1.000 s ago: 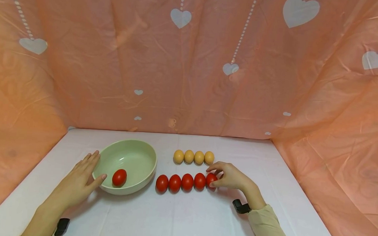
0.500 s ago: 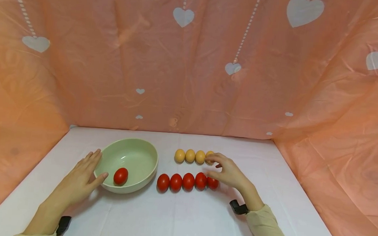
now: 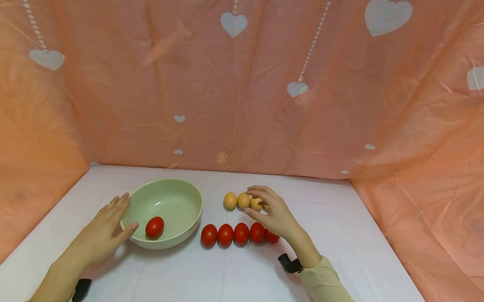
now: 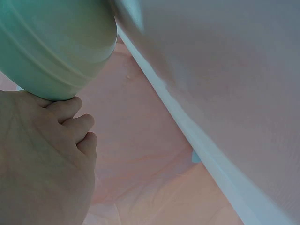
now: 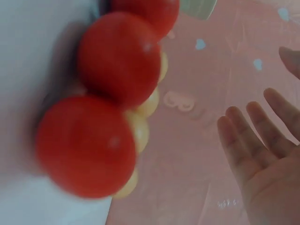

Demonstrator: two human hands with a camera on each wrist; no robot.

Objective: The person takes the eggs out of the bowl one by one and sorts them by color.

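Observation:
My left hand [image 3: 101, 232] rests its straight fingers against the left side of a pale green bowl [image 3: 176, 211], its thumb at the near rim. In the left wrist view the fingertips touch the outer wall of the bowl [image 4: 56, 47]. One red egg-shaped piece [image 3: 154, 228] lies inside it. My right hand [image 3: 277, 218] hovers above the right end of two rows, fingers spread and loosely bent, holding nothing. The right wrist view shows the open palm [image 5: 272, 187]. Several red egg-shaped pieces [image 3: 241, 234] form the front row; several yellow ones [image 3: 230, 201] stand behind, partly hidden by the hand.
A white cloth [image 3: 200, 282] covers the table. Orange curtains [image 3: 245, 100] with white hearts enclose the back and both sides. Each wrist wears a small black camera, such as the right one [image 3: 290, 264].
My right hand has left the rightmost red piece and moved up and leftward over the yellow row, carrying nothing. My left hand and the bowl have stayed in place.

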